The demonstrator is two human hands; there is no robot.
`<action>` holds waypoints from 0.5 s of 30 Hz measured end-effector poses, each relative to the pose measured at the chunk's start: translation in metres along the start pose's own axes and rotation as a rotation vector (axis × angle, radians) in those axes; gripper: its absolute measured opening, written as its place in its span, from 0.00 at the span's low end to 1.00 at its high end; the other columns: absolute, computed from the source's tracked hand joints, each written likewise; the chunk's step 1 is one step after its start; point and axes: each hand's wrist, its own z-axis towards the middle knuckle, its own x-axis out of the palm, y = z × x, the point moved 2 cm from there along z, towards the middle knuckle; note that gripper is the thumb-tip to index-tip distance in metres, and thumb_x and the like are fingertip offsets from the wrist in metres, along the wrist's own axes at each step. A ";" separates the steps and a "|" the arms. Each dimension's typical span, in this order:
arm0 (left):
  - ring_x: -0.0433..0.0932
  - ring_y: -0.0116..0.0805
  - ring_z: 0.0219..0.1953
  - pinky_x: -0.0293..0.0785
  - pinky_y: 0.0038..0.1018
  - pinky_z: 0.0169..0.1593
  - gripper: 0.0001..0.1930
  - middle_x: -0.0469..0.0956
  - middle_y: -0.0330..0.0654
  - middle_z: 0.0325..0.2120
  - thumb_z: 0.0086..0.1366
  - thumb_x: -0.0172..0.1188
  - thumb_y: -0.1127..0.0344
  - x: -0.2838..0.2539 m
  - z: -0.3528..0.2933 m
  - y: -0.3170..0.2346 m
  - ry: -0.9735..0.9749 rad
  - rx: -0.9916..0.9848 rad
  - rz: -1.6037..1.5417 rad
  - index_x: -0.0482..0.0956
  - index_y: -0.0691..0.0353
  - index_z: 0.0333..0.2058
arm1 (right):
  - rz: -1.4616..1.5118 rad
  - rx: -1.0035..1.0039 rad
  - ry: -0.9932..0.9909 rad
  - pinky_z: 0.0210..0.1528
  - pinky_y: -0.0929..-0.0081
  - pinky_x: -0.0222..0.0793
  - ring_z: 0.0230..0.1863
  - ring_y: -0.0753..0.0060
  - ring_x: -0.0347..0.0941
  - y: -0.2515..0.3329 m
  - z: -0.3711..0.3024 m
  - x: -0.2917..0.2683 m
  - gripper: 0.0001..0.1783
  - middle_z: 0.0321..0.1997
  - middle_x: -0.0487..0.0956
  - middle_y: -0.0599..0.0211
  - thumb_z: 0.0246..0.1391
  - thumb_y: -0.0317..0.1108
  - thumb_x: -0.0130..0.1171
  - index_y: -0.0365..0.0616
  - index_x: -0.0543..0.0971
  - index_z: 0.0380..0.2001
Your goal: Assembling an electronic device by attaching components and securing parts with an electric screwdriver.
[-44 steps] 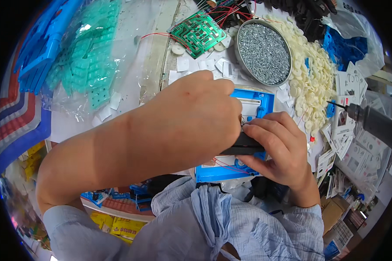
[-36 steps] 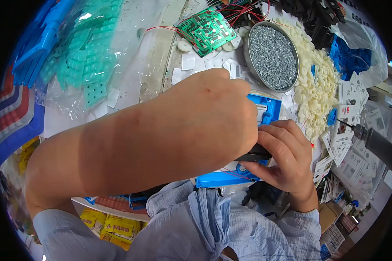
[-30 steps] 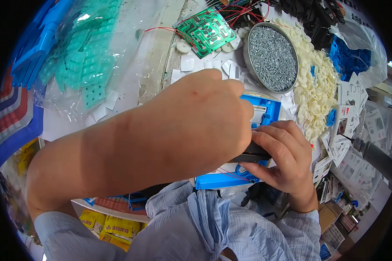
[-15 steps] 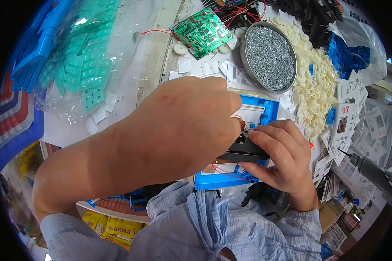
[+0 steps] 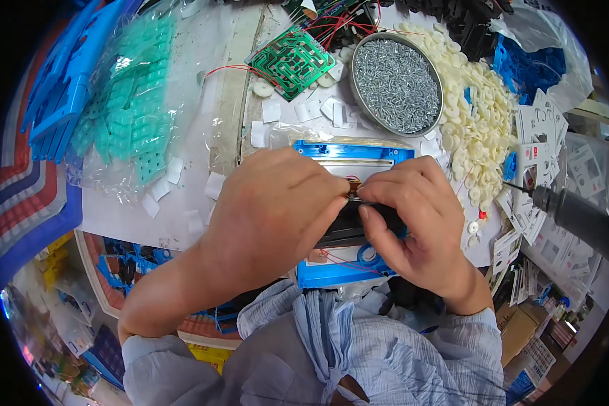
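A blue plastic casing (image 5: 345, 275) lies in front of me, with a black plastic part (image 5: 345, 230) across its middle and thin red wires inside. Over that part my fingertips come together. My left hand (image 5: 271, 203) is closed in a pinch at the black part's upper edge; what it grips is too small to make out. Opposite it, my right hand (image 5: 419, 220) pinches at the same spot, its thumb against the black part. A small brownish piece (image 5: 354, 184) shows between the fingertips, partly hidden by them.
Beyond the casing stand a round bowl of small screws (image 5: 398, 81) and a green circuit board (image 5: 291, 62) with red wires. Cream plastic discs (image 5: 477, 122) are heaped at right, near a dark electric screwdriver (image 5: 568, 213). Bagged green keypads (image 5: 132, 101) and blue plastic parts (image 5: 68, 88) lie left.
My left hand has drawn back to the left and lower, uncovering more of the casing. My right hand's fingertips have moved left to meet it. The view has shifted slightly.
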 end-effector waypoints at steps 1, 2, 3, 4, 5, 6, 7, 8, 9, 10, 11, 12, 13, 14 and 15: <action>0.79 0.45 0.31 0.73 0.38 0.37 0.07 0.81 0.43 0.30 0.57 0.68 0.74 0.000 0.000 -0.001 -0.013 -0.031 -0.013 0.83 0.61 0.36 | 0.004 -0.003 -0.009 0.40 0.65 0.73 0.36 0.54 0.75 0.000 0.001 0.001 0.17 0.38 0.82 0.60 0.44 0.24 0.70 0.39 0.80 0.39; 0.79 0.45 0.31 0.73 0.38 0.37 0.07 0.82 0.43 0.29 0.57 0.69 0.74 0.000 0.000 -0.003 -0.026 -0.061 -0.026 0.83 0.61 0.35 | 0.007 -0.006 -0.017 0.40 0.65 0.73 0.36 0.55 0.75 0.001 0.002 0.002 0.16 0.37 0.82 0.60 0.44 0.22 0.69 0.39 0.80 0.39; 0.80 0.46 0.31 0.73 0.37 0.36 0.07 0.82 0.43 0.29 0.56 0.69 0.75 0.000 -0.001 -0.003 -0.038 -0.093 -0.042 0.83 0.61 0.35 | 0.010 -0.007 -0.024 0.39 0.66 0.73 0.36 0.55 0.75 0.001 0.002 0.003 0.16 0.36 0.81 0.61 0.43 0.21 0.69 0.39 0.80 0.38; 0.80 0.46 0.31 0.73 0.37 0.36 0.07 0.82 0.43 0.29 0.56 0.69 0.75 -0.001 -0.001 -0.003 -0.019 -0.090 -0.034 0.83 0.61 0.34 | 0.013 -0.008 -0.010 0.40 0.65 0.73 0.36 0.55 0.75 0.000 0.002 0.003 0.16 0.37 0.81 0.61 0.43 0.22 0.69 0.39 0.80 0.39; 0.80 0.46 0.31 0.73 0.36 0.36 0.07 0.82 0.43 0.29 0.56 0.69 0.75 -0.001 -0.002 -0.002 0.000 -0.086 -0.027 0.83 0.61 0.34 | 0.014 -0.009 0.004 0.40 0.65 0.73 0.37 0.55 0.75 -0.002 0.000 0.004 0.17 0.38 0.81 0.60 0.43 0.23 0.70 0.39 0.79 0.40; 0.80 0.45 0.31 0.73 0.36 0.36 0.07 0.82 0.43 0.29 0.55 0.69 0.75 -0.001 -0.003 -0.002 0.017 -0.083 -0.019 0.83 0.61 0.34 | 0.016 -0.011 0.019 0.41 0.64 0.73 0.37 0.54 0.75 -0.002 -0.001 0.004 0.18 0.39 0.81 0.60 0.43 0.24 0.70 0.39 0.79 0.41; 0.80 0.44 0.31 0.73 0.35 0.36 0.07 0.82 0.43 0.29 0.55 0.69 0.76 -0.001 -0.004 -0.002 0.003 -0.091 -0.040 0.83 0.61 0.34 | 0.037 -0.011 0.030 0.41 0.64 0.73 0.38 0.54 0.75 -0.001 0.000 0.001 0.20 0.40 0.81 0.59 0.43 0.25 0.71 0.39 0.79 0.42; 0.80 0.43 0.31 0.73 0.35 0.36 0.07 0.82 0.43 0.29 0.55 0.69 0.76 0.000 -0.004 -0.002 -0.010 -0.099 -0.062 0.83 0.61 0.34 | 0.058 -0.012 0.042 0.42 0.63 0.73 0.39 0.53 0.75 0.001 0.004 -0.003 0.22 0.41 0.81 0.59 0.42 0.26 0.72 0.39 0.79 0.43; 0.81 0.42 0.30 0.73 0.34 0.35 0.07 0.82 0.43 0.29 0.55 0.69 0.76 0.000 -0.005 -0.002 -0.023 -0.106 -0.083 0.83 0.62 0.34 | 0.049 -0.006 0.060 0.43 0.63 0.74 0.40 0.53 0.75 0.003 0.004 -0.006 0.23 0.42 0.81 0.59 0.41 0.27 0.73 0.40 0.79 0.44; 0.81 0.41 0.30 0.73 0.34 0.35 0.07 0.82 0.43 0.29 0.55 0.68 0.77 0.000 -0.006 -0.002 -0.022 -0.123 -0.105 0.83 0.62 0.34 | 0.040 0.000 0.078 0.44 0.62 0.74 0.41 0.52 0.75 0.004 0.004 -0.009 0.25 0.44 0.81 0.59 0.40 0.28 0.73 0.40 0.79 0.45; 0.81 0.40 0.30 0.74 0.33 0.36 0.07 0.82 0.43 0.29 0.55 0.68 0.77 -0.001 -0.006 -0.003 -0.021 -0.140 -0.128 0.83 0.62 0.34 | 0.001 0.012 0.104 0.45 0.62 0.74 0.42 0.52 0.75 0.005 -0.001 -0.012 0.27 0.45 0.81 0.59 0.40 0.30 0.74 0.40 0.79 0.47; 0.81 0.39 0.30 0.74 0.32 0.36 0.07 0.82 0.43 0.29 0.55 0.68 0.77 0.000 -0.006 -0.003 -0.021 -0.158 -0.152 0.83 0.62 0.34 | -0.012 0.014 0.131 0.46 0.61 0.74 0.42 0.51 0.75 0.003 -0.005 -0.014 0.28 0.45 0.81 0.58 0.39 0.31 0.75 0.40 0.79 0.47; 0.81 0.39 0.30 0.74 0.32 0.36 0.07 0.82 0.43 0.28 0.55 0.68 0.77 0.001 -0.007 -0.003 -0.021 -0.162 -0.163 0.83 0.63 0.34 | -0.025 0.016 0.156 0.47 0.61 0.75 0.43 0.51 0.75 0.001 -0.009 -0.016 0.29 0.46 0.81 0.58 0.38 0.32 0.75 0.40 0.79 0.48; 0.81 0.39 0.30 0.74 0.32 0.36 0.07 0.82 0.43 0.28 0.55 0.68 0.77 0.001 -0.007 -0.002 -0.020 -0.165 -0.174 0.83 0.63 0.34 | -0.012 0.009 0.179 0.47 0.61 0.75 0.43 0.50 0.75 -0.004 -0.014 -0.013 0.29 0.46 0.81 0.58 0.38 0.32 0.75 0.40 0.79 0.48; 0.81 0.38 0.30 0.75 0.31 0.36 0.07 0.82 0.43 0.28 0.55 0.68 0.77 0.001 -0.007 0.000 -0.017 -0.166 -0.186 0.83 0.63 0.33 | -0.001 0.005 0.200 0.47 0.60 0.75 0.44 0.50 0.76 -0.006 -0.018 -0.012 0.30 0.46 0.81 0.59 0.38 0.33 0.76 0.40 0.79 0.48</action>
